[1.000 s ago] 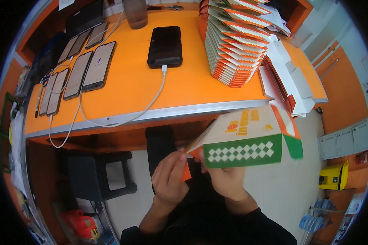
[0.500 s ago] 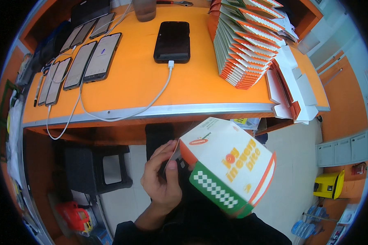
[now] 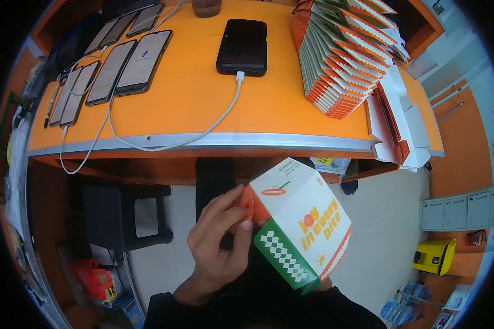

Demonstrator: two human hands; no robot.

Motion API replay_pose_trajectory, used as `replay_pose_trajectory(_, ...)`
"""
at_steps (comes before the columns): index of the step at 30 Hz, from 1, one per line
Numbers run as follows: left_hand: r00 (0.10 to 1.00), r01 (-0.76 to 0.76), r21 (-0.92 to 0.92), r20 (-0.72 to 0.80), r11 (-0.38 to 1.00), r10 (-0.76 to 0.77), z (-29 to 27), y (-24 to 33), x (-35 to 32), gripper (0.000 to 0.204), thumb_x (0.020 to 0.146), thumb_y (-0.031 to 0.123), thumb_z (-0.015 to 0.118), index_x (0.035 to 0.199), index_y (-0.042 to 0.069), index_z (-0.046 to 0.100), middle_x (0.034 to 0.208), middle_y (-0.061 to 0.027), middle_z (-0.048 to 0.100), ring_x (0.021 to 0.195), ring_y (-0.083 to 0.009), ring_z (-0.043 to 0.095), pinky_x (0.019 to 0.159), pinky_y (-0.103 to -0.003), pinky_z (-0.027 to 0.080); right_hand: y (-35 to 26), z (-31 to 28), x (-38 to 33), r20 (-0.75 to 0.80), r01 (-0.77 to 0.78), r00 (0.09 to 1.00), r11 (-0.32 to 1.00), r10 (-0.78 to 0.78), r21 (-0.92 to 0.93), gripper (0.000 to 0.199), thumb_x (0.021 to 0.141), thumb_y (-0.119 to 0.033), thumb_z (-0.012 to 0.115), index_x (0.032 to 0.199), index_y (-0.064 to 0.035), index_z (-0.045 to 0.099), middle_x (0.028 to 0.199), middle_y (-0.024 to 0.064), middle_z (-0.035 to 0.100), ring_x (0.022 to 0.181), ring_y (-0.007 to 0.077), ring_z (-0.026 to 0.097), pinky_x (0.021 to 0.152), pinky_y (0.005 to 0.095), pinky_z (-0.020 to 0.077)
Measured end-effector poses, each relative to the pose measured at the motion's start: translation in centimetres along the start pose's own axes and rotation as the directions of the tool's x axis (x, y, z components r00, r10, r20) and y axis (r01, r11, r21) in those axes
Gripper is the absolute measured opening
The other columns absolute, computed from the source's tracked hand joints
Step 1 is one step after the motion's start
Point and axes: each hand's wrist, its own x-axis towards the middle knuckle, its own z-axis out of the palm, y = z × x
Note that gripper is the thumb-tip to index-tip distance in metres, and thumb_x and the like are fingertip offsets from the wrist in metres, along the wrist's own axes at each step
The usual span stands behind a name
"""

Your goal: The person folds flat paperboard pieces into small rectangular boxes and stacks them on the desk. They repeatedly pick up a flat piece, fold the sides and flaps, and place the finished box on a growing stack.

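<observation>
A white, green and orange cardboard food box (image 3: 296, 186) is held up in front of me, tilted, below the desk edge. My left hand (image 3: 217, 241) is closed at its left end, with thumb and fingers pinching an orange end flap (image 3: 250, 204). A green side panel with white checks faces down and left. Of my right hand (image 3: 325, 284), only a small part shows under the box's lower right corner. It supports the box from behind, and its fingers are mostly hidden. Above, on the desk, stands a nested stack of folded boxes (image 3: 343, 66).
On the orange desk (image 3: 186, 104) lie a black phone (image 3: 242, 46) on a white cable and several other phones at the left. An unfolded carton (image 3: 403, 123) overhangs the right desk edge. A black stool (image 3: 107, 216) stands at lower left, a yellow bag (image 3: 434, 256) at right.
My left fingers have brought the orange end flap into a pinch near the box's opening. The box has turned slightly and shifted a little left. The view has moved slightly.
</observation>
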Motion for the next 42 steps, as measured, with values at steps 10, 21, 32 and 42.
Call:
replay_pose_trajectory(10, 0.999, -0.040, 0.016, 0.018, 0.999, 0.040, -0.6, -0.2, 0.0, 0.013, 0.089, 0.008, 0.069, 0.096, -0.003, 0.067, 0.119, -0.0305, 0.066, 0.101, -0.0367, 0.072, 0.084, -0.039, 0.058, -0.4, 0.1, -0.6, 0.002, 0.008, 1.000, 1.000, -0.008, -0.002, 0.030, 0.089, -0.007, 0.069, 0.118, -0.0001, 0.064, 0.120, 0.0174, 0.064, 0.102, 0.0296, 0.064, 0.084, 0.0419, 0.0525)
replay_pose_trajectory(21, 0.994, -0.056, 0.117, 0.098, 0.992, 0.044, -0.9, 0.2, 0.2, 0.012, 0.084, 0.003, 0.072, 0.094, -0.002, 0.068, 0.113, -0.0303, 0.069, 0.099, -0.0381, 0.073, 0.081, -0.040, 0.060, -0.2, 0.3, -0.7, -0.009, 0.019, 1.000, 1.000, -0.019, -0.005, 0.032, 0.088, -0.009, 0.070, 0.118, -0.0013, 0.065, 0.122, 0.0174, 0.063, 0.106, 0.0322, 0.062, 0.087, 0.0443, 0.0511)
replay_pose_trajectory(32, 0.941, -0.237, 0.405, 0.323, 0.883, 0.105, -1.3, 1.1, -0.1, 0.036, 0.076, -0.002, 0.071, 0.111, -0.008, 0.066, 0.121, -0.0330, 0.064, 0.102, -0.0404, 0.071, 0.087, -0.040, 0.058, -0.2, 0.9, -1.2, 0.013, 0.047, 0.999, 0.999, -0.047, 0.011, 0.033, 0.086, -0.012, 0.071, 0.118, -0.0024, 0.065, 0.124, 0.0174, 0.061, 0.110, 0.0348, 0.061, 0.091, 0.0467, 0.0498)
replay_pose_trajectory(42, 0.987, -0.069, 0.361, -0.108, 0.930, 0.115, -1.6, -2.7, -1.6, 0.028, 0.083, 0.017, 0.079, 0.095, -0.005, 0.066, 0.088, -0.0214, 0.073, 0.079, -0.0286, 0.076, 0.069, -0.035, 0.060, -0.3, 0.3, -1.5, 0.014, 0.093, 0.996, 0.994, -0.093, -0.051, 0.035, 0.085, -0.014, 0.072, 0.118, -0.0035, 0.066, 0.126, 0.0175, 0.060, 0.113, 0.0371, 0.059, 0.094, 0.0488, 0.0486)
